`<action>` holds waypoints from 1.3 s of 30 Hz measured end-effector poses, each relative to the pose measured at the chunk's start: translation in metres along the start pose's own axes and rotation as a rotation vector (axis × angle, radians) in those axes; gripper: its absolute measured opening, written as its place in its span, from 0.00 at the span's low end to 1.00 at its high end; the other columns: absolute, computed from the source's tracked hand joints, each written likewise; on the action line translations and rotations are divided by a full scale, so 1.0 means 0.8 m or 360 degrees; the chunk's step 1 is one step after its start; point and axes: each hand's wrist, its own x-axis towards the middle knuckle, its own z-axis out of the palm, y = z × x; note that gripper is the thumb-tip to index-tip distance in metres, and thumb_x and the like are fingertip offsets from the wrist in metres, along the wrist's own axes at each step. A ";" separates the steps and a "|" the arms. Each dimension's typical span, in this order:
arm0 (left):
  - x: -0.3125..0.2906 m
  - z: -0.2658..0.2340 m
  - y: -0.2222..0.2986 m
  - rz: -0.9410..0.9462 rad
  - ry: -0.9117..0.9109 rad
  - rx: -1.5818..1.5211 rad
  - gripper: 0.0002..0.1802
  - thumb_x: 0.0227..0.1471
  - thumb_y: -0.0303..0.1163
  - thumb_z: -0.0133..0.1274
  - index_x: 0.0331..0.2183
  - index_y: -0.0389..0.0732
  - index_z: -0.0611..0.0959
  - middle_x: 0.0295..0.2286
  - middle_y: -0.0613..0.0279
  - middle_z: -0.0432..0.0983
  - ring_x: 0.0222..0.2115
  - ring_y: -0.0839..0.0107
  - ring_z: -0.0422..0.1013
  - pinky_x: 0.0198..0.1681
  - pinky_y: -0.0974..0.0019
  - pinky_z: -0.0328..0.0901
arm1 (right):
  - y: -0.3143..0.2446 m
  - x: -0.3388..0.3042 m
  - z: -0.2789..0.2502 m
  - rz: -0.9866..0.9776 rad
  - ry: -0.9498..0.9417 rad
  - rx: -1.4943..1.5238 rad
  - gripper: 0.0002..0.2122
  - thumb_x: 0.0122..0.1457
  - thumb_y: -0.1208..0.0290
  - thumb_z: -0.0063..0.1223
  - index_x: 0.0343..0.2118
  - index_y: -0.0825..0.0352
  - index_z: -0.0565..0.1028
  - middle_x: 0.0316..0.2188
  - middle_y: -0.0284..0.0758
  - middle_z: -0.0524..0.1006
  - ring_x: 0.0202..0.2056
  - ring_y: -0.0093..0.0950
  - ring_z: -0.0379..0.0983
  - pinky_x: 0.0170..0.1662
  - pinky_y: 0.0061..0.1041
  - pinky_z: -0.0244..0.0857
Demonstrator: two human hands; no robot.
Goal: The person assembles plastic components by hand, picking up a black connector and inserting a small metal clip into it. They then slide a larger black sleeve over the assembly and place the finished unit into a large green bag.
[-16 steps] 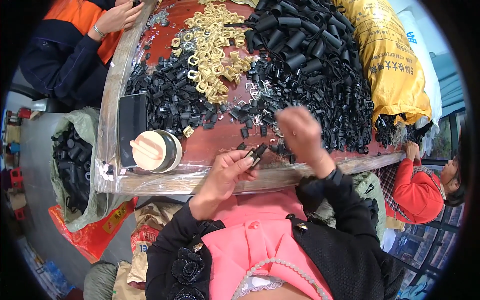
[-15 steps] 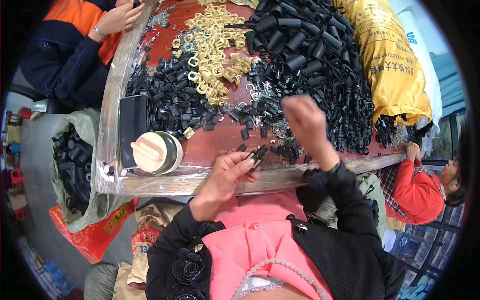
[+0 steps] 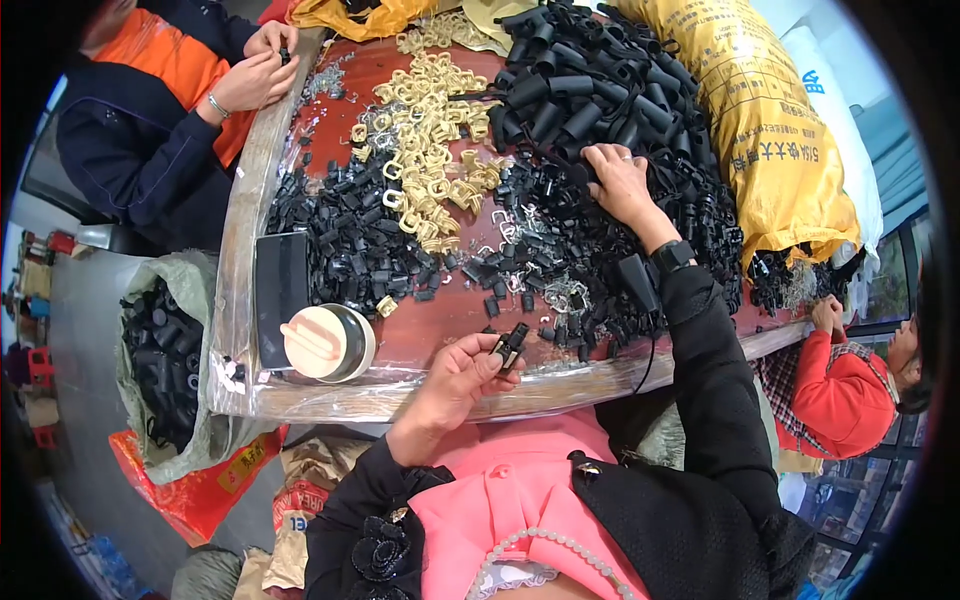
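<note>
Fingers (image 3: pixel 599 155) (right), now at black tubes (image 3: pixel 572 85)

Small blk plastic fitting (image 3: pixel 513 342), smooth w/ a slight gloss; big curved blk plastic tubes (image 3: pixel 572 86), satin, smooth; cream-yellow plastic loops (image 3: pixel 428 155), smooth, low sheen; thin silvery bent clips (image 3: pixel 518 226), metallic-looking; flat red tabletop (image 3: pixel 430 325), smooth; long pale wood edging (image 3: pixel 262 165), rough-grained (clear crinkly plastic film (image 3: pixel 300 400) over it, v. glossy); bulky yellow woven-plastic sack (image 3: pixel 775 130), creased, semi-glossy; round cream plastic lid (image 3: pixel 314 346), matt.

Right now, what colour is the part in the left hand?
Mostly black; the part shows best in the head view.
</note>
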 end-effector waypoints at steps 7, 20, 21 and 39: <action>0.001 -0.008 -0.010 0.0103 0.0041 -0.0033 0.19 0.47 0.33 0.47 0.41 0.34 0.68 0.31 0.59 0.71 0.27 0.77 0.68 0.30 0.78 0.65 | -0.011 -0.018 -0.042 0.0075 0.0134 0.0587 0.17 0.38 0.71 0.57 0.34 0.62 0.66 0.26 0.32 0.66 0.30 0.30 0.64 0.32 0.27 0.57; 0.002 -0.002 -0.013 0.0170 0.0101 -0.0149 0.16 0.48 0.30 0.46 0.40 0.35 0.69 0.33 0.61 0.70 0.25 0.80 0.63 0.27 0.79 0.60 | -0.037 -0.102 -0.096 0.1017 0.0696 0.3352 0.13 0.49 0.71 0.49 0.38 0.67 0.67 0.31 0.28 0.69 0.26 0.17 0.63 0.30 0.12 0.58; 0.002 -0.001 -0.013 0.0181 0.0123 -0.0149 0.15 0.48 0.30 0.46 0.40 0.35 0.69 0.31 0.63 0.70 0.23 0.81 0.64 0.27 0.80 0.60 | -0.042 -0.105 -0.101 0.1023 0.0699 0.3350 0.13 0.49 0.71 0.49 0.38 0.67 0.67 0.31 0.28 0.69 0.26 0.17 0.63 0.30 0.12 0.58; -0.015 0.037 0.015 0.0226 0.0196 0.0775 0.13 0.45 0.29 0.49 0.36 0.36 0.72 0.24 0.71 0.69 0.20 0.87 0.59 0.21 0.83 0.55 | -0.161 -0.136 -0.135 -0.0138 -0.0261 0.1976 0.11 0.54 0.68 0.40 0.29 0.71 0.70 0.21 0.40 0.69 0.22 0.34 0.67 0.25 0.24 0.60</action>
